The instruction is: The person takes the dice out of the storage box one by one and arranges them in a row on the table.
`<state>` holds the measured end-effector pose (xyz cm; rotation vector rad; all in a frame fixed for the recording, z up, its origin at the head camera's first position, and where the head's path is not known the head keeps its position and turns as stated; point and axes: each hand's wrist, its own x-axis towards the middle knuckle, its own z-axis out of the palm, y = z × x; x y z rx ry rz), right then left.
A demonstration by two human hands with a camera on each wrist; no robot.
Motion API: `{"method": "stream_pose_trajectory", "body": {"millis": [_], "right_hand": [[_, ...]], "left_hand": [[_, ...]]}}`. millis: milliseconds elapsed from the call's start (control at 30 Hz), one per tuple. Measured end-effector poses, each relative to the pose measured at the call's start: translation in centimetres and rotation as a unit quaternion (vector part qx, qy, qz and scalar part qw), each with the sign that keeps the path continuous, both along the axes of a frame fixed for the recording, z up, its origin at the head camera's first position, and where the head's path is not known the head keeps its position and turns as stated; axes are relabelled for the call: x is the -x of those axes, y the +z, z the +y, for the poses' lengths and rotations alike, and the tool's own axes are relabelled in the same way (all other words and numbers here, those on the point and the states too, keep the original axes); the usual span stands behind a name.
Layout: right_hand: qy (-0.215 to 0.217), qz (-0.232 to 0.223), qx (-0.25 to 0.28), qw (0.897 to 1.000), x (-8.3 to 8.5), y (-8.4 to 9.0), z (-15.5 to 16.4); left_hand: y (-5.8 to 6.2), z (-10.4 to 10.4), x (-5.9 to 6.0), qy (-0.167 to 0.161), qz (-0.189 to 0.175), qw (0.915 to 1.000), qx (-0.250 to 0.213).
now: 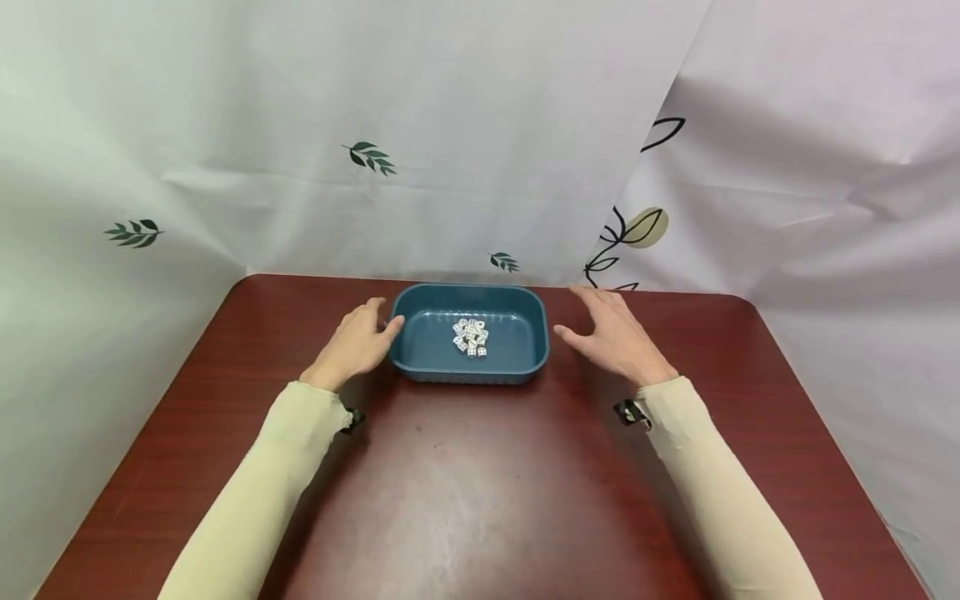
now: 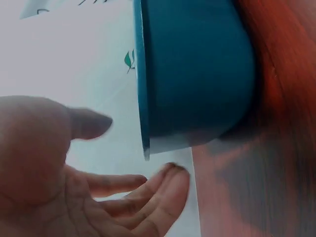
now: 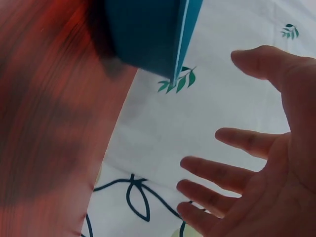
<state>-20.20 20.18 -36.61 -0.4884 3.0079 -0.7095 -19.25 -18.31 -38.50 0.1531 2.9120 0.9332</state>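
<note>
A dark teal rectangular tray [image 1: 420,372] with rounded corners stands toward the back of the table. Several white dice [image 1: 471,335] lie heaped near its middle. Just left of the tray is my left hand [image 1: 358,340], its thumb near the rim; in the left wrist view the fingers are loosely bent and a gap shows between them and the tray wall [image 2: 197,74]. My right hand [image 1: 617,335] hovers to the right of the tray, apart from it, fingers spread and holding nothing. The right wrist view shows the tray's corner [image 3: 148,39] beyond the thumb.
The reddish-brown table [image 1: 465,500] has rounded back corners. White cloth [image 1: 450,200] printed with leaves hangs behind it and along both sides. A dark wrist strap piece [image 1: 352,420] shows at the left cuff, another piece [image 1: 632,413] at the right cuff.
</note>
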Motion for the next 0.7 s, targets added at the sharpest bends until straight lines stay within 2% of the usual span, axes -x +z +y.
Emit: {"method": "stream_pose_trajectory", "body": {"millis": [333,500,700], "right_hand": [[0.028,0.009,0.037,0.999,0.4,-0.2,-2.7],[0.047,0.016,0.043,0.998,0.6,-0.6,-4.0],[0.061,0.017,0.062,0.996,0.7,-1.2,-5.4]], "left_hand": [[-0.5,-0.1,0.9,0.04,0.003,0.9977,-0.055],[-0.6,0.0,1.0,0.048,-0.005,0.9965,-0.069],[-0.9,-0.1,1.1,0.059,-0.014,0.9924,-0.107]]}}
